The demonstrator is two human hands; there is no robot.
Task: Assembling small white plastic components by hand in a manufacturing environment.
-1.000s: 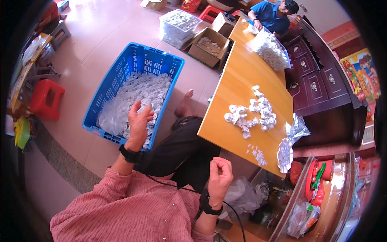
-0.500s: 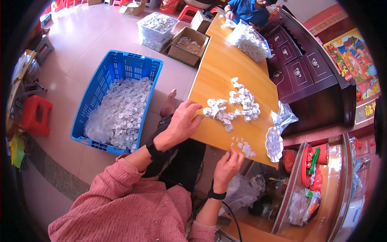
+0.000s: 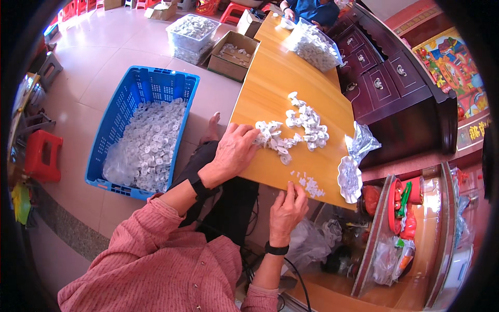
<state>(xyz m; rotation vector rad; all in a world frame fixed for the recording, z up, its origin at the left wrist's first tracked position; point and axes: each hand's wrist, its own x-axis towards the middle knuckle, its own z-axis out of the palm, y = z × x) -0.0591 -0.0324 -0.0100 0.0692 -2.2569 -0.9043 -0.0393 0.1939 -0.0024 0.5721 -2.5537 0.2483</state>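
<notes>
Head view: the person in a pink knitted top is sitting at the near end of a long wooden table (image 3: 280,78), and both hands are working at its edge. The left hand (image 3: 235,151) is lying palm down on the tabletop, fingers loosely spread and curled forward, the fingertips touching the near end of a pile of small white round parts (image 3: 299,127). It is closed on nothing that can be seen; whether a part is trapped under the palm cannot be told. The right hand (image 3: 287,208) is resting at the table's near edge, fingers drawn together and bent over the rim, just beside a scatter of tiny white bits (image 3: 310,185); a pinch there is possible but too small to confirm.

To the left, on the floor, a blue plastic crate (image 3: 117,127) is holding a clear bag full of the same white parts, well apart from both hands. A crumpled clear bag (image 3: 356,161) is lying at the table's right edge.

Judging from this, the step in hand is gathering: the left hand is raking parts from the pile toward the body. The next move is calling for 1 part to be singled out from the tangle, with the right hand coming in to take it, without sweeping the loose bits off the edge.

At the far end, another person in blue is working beside a heaped clear bag (image 3: 312,47).
</notes>
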